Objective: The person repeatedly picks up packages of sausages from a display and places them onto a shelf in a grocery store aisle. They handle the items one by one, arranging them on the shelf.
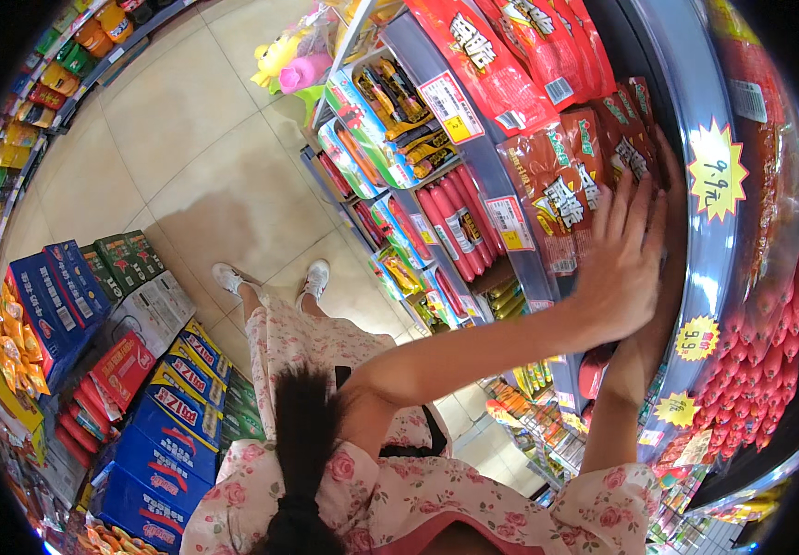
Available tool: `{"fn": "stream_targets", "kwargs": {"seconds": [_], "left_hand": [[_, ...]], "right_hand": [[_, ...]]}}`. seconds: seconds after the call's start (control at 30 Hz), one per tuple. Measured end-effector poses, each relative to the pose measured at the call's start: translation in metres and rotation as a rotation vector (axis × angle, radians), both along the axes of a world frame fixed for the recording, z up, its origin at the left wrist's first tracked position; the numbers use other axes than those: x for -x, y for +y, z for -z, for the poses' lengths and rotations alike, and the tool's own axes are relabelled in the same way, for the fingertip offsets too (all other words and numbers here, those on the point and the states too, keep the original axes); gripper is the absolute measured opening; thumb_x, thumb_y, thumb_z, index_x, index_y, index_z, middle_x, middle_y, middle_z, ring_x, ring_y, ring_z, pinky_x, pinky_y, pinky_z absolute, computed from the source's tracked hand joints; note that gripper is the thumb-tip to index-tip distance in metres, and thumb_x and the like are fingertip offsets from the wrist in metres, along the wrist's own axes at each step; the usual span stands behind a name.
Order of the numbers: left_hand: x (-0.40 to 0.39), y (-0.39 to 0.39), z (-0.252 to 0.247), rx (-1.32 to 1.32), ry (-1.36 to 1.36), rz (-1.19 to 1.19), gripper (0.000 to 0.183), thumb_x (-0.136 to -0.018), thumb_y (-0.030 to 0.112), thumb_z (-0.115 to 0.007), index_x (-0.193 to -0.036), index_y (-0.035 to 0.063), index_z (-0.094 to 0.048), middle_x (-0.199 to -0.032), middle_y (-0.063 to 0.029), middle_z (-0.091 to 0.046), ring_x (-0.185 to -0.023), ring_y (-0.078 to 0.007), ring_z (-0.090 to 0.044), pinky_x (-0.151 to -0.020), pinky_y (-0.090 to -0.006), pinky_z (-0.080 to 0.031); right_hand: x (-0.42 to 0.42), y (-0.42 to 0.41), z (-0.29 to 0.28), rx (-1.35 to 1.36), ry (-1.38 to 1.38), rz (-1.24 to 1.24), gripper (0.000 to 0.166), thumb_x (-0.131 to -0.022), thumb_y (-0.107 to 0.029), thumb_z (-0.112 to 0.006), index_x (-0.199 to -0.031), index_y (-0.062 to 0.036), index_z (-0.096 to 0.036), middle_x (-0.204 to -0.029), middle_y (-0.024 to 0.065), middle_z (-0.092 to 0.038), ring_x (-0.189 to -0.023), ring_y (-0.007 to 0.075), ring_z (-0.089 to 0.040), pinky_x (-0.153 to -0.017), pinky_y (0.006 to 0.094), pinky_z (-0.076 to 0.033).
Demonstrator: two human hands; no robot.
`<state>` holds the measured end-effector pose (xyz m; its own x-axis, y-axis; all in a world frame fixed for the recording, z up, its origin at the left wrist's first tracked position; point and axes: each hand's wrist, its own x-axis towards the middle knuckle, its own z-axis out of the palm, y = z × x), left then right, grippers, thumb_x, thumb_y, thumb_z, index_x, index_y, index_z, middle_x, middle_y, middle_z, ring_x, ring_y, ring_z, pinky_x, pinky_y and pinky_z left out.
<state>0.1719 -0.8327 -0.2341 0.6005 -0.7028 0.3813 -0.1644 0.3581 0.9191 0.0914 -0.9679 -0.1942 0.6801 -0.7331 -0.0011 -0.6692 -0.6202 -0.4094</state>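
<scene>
My left hand (621, 260) reaches across my body to a shelf, its fingers spread over the front of a row of red-brown snack packets (562, 201). The fingertips appear to rest on the packets rather than close around one. My right hand (670, 187) is farther in, beside the packet row under the upper shelf's edge. It lies in shadow and is largely covered by my left hand, so its grip is hidden. Brighter red snack packets (510, 55) stand in the neighbouring row.
An upper shelf edge (691, 263) with star-shaped price tags runs close by my hands. Wrapped red sausages (753, 361) fill that shelf. Boxed sausages (458, 222) sit on lower shelves. Blue snack cartons (184, 409) are stacked across the tiled floor (198, 152).
</scene>
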Motion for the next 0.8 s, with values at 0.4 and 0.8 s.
{"fn": "stream_targets", "kwargs": {"seconds": [0.4,0.8], "left_hand": [[-0.041,0.015,0.052,-0.079,-0.523,-0.058,0.058,-0.070,0.038,-0.067,-0.118,0.0080,-0.056,-0.137,-0.0134,-0.039,-0.134,-0.0340,-0.023,-0.104,-0.0641,-0.015],[-0.270,0.273,0.079,-0.528,-0.562,-0.690,0.056,-0.065,0.014,-0.070,-0.118,0.0094,-0.050,-0.129,-0.0196,-0.040,-0.125,-0.0406,-0.034,-0.100,-0.0598,-0.023]], "right_hand": [[-0.009,0.007,0.030,0.293,0.040,-0.015,0.055,-0.092,-0.009,-0.047,-0.142,-0.0047,-0.023,-0.143,0.0174,-0.031,-0.131,0.0270,-0.034,-0.107,0.0354,-0.028],[-0.126,0.177,0.062,0.440,-0.536,-0.231,0.035,-0.095,-0.018,-0.045,-0.124,0.0023,-0.049,-0.125,0.0173,-0.051,-0.114,0.0294,-0.049,-0.102,0.0406,-0.033]]}}
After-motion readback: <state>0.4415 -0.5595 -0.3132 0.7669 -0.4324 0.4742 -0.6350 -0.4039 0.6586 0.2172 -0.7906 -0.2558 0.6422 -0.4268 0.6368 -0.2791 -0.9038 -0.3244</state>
